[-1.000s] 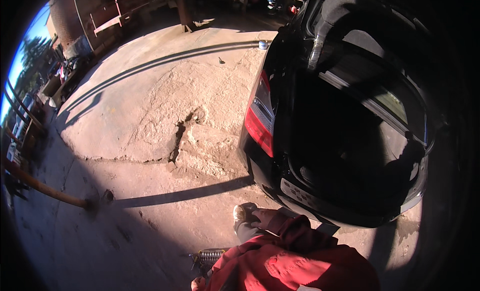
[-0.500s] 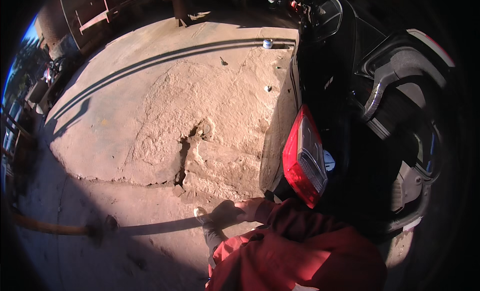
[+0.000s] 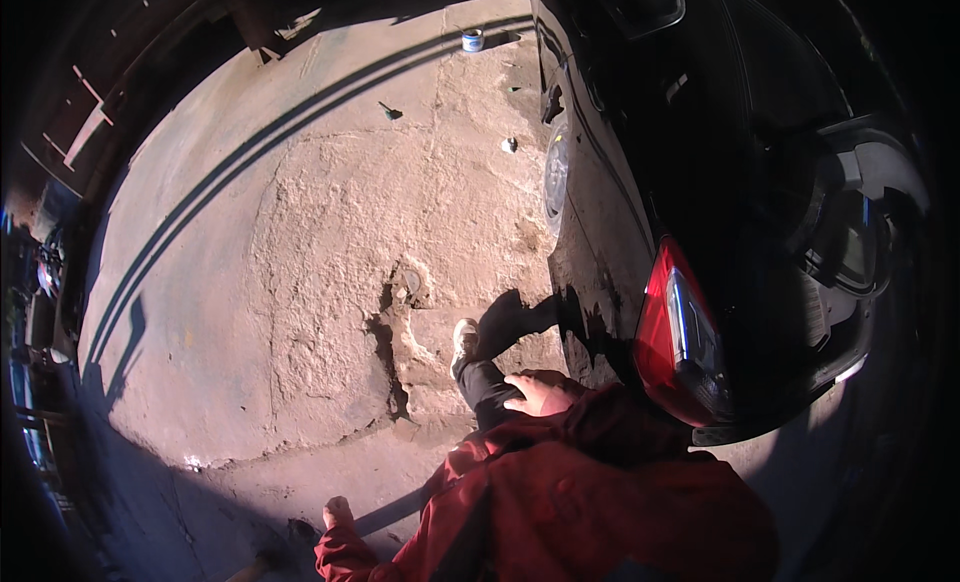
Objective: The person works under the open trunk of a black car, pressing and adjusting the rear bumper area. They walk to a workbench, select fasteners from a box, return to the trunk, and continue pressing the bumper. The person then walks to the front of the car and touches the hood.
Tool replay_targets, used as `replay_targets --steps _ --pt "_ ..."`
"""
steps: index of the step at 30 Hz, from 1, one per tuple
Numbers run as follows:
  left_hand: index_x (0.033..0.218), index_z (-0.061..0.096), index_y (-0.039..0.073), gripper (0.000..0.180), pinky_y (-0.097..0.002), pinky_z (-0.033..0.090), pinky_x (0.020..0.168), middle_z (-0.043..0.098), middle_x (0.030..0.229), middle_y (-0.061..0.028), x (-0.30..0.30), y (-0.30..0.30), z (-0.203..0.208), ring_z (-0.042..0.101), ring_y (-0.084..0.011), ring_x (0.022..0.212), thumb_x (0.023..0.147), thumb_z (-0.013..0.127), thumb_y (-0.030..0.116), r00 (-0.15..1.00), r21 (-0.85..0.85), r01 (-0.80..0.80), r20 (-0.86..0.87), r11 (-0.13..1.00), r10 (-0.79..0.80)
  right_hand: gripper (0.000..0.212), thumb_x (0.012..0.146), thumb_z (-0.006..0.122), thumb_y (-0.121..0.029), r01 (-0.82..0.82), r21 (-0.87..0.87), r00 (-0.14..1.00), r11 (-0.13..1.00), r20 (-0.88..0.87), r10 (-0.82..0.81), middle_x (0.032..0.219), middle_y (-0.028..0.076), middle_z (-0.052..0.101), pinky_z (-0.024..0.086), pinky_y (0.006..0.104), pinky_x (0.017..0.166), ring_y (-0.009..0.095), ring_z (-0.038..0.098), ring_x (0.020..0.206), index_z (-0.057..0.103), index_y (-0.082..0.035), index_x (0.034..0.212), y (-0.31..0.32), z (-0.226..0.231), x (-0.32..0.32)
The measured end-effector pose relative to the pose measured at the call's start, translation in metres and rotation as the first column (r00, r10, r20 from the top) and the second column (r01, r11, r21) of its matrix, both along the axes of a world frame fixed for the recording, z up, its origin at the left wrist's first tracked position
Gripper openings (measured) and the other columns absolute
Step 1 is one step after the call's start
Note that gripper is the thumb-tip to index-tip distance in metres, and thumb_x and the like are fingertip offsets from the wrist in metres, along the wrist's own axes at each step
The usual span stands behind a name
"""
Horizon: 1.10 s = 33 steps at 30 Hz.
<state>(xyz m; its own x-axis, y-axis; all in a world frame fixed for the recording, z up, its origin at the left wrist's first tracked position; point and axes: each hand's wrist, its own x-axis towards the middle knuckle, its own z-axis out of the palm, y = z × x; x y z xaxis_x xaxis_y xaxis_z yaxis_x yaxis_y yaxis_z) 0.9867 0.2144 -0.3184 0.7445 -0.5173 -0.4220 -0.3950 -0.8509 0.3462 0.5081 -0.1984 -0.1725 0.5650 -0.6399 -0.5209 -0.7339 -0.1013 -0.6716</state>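
While the left hand [image 3: 338, 513] and right hand [image 3: 541, 393] hang well apart, a stumble is possible: cause, the crack [image 3: 386, 344] near the shoe [image 3: 464, 342].
Left: fingers curled, contents cannot be told. Right: fingers loosely bent beside dark trouser leg [image 3: 490, 390]; contents likewise untold. Car [image 3: 690, 152]: along the floor's [image 3: 330, 202] right edge, red tail light [image 3: 660, 327] nearest the right hand. Tin [image 3: 473, 42]: far end, same edge.

Before me I see a pale concrete floor [image 3: 210, 312] with a rough patch [image 3: 340, 202] and a jagged crack [image 3: 385, 344]. Strong sunlight falls on it, crossed by a long double shadow [image 3: 203, 174], while shade [image 3: 135, 502] covers my lower left. Past the far left edge, a dark structure [image 3: 150, 32] is too dim for me to make out.
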Motion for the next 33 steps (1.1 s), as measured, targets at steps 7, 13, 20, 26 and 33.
replay_targets --steps 7,13,20,26,33 --pt "0.099 0.071 -0.002 0.032 -0.0335 0.054 0.063 0.071 0.076 -0.0075 0.045 -0.223 0.026 0.067 -0.0163 0.067 0.092 0.06 0.027 0.931 -0.088 -0.075 -0.364 0.993 0.038 0.067 0.089 0.062 -0.048 -0.141 -0.006 0.967 0.99 -0.216 0.136 0.125 0.023 0.064 0.048 0.0447 0.1 0.037 0.061 0.117 0.052 -0.004 0.138 -0.195 -0.005 0.076" --pt "0.102 0.07 -0.002 0.031 -0.0328 0.056 0.07 0.071 0.085 -0.0087 0.044 -0.414 0.037 0.068 -0.0152 0.076 0.095 0.06 0.027 0.857 -0.166 0.012 -0.506 0.986 -0.095 0.06 0.091 0.066 -0.038 -0.092 -0.227 0.996 0.97 -0.039 0.085 0.119 0.027 0.063 0.05 0.046 0.09 0.042 0.062 0.109 0.051 -0.002 0.137 -0.397 0.032 0.138" --pt "0.091 0.069 0.0 0.03 -0.0355 0.058 0.067 0.07 0.082 -0.01 0.097 -0.579 -0.01 0.07 -0.0186 0.077 0.094 0.058 0.027 0.819 -0.022 0.138 -0.56 0.99 -0.127 0.048 0.088 0.068 -0.041 0.072 -0.474 0.986 0.877 0.164 0.008 0.089 0.018 0.069 0.054 0.0454 0.073 0.037 0.068 0.083 0.059 -0.003 0.115 -0.586 0.048 0.199" --pt "0.086 0.071 0.002 0.023 -0.0398 0.058 0.068 0.072 0.084 -0.0139 0.153 -0.768 -0.04 0.072 -0.026 0.08 0.09 0.061 0.022 0.711 0.154 0.635 -0.5 0.757 -0.495 0.054 0.089 0.065 -0.044 -0.021 -0.284 0.994 0.959 -0.105 -0.009 0.095 0.02 0.067 0.053 0.0488 0.08 0.039 0.066 0.094 0.058 -0.002 0.123 -0.748 0.067 0.203" --pt "0.087 0.072 0.003 0.016 -0.0423 0.057 0.07 0.072 0.087 -0.0155 0.3 -1.122 -0.047 0.071 -0.0294 0.082 0.085 0.065 0.016 0.718 0.124 0.69 -0.246 0.713 -0.652 0.045 0.091 0.066 -0.035 0.357 -0.215 0.931 0.909 0.005 -0.365 0.102 0.023 0.069 0.053 0.0477 0.085 0.039 0.067 0.1 0.06 -0.002 0.122 -0.919 0.164 0.207"
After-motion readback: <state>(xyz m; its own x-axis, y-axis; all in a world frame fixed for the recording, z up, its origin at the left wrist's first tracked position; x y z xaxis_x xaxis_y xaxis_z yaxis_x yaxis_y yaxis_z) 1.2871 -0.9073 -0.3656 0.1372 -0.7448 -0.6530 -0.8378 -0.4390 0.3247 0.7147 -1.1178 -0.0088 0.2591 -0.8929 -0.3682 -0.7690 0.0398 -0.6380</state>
